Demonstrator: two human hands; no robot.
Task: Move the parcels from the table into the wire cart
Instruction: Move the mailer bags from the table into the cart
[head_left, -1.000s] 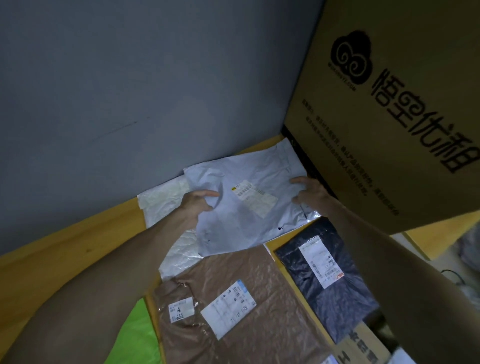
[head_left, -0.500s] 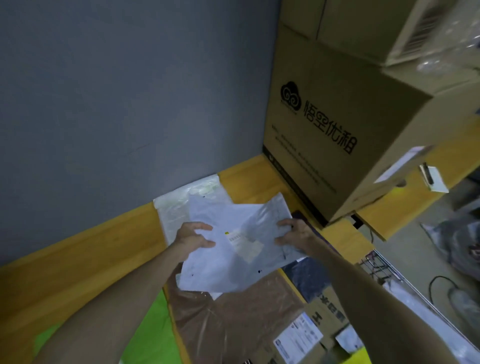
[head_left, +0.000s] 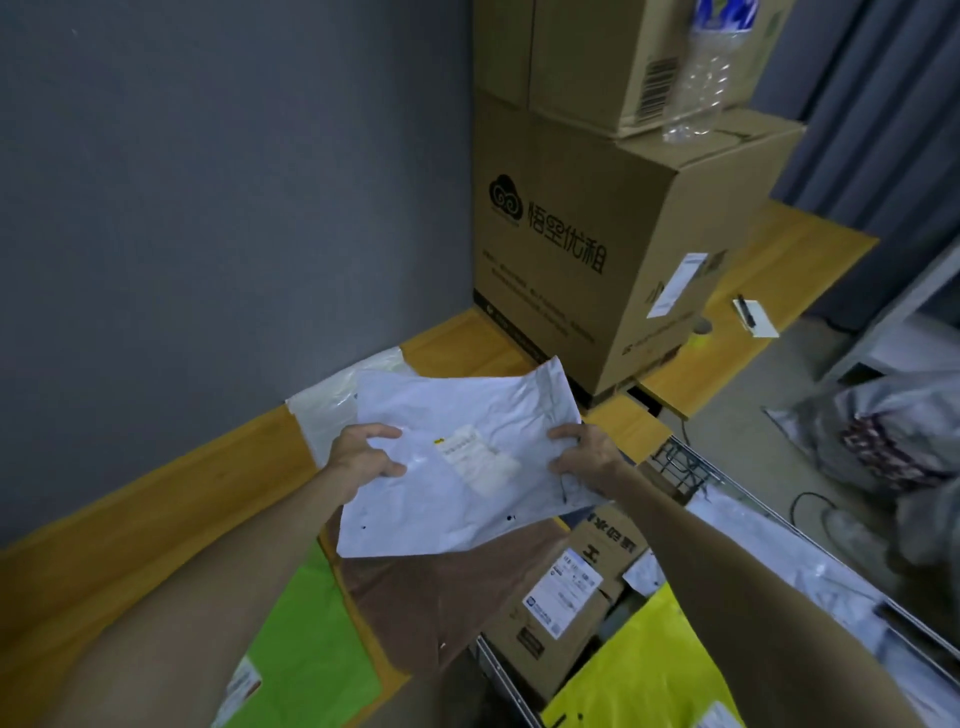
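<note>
Dim corner here: a plain grey wall with a yellowish wooden table running along it, and big stacked brown cardboard boxes parked at the far end. The crumpled white plastic mailer with a small shipping label is up off the table, held roughly flat in the air over the brown paper mailer and just short of the wire cart on the right. Left hand pinches the left edge, thumb and fingers curled round it; right hand grips the right edge the same way. Makes sense to me, since a floppy bag sags if you grab one side only. A bright green plastic mailer and a translucent white bag lie on the table, so I'd say there's more to shift. The cart holds a cardboard box parcel and a yellow bag, so I'd lay this one on top.
</note>
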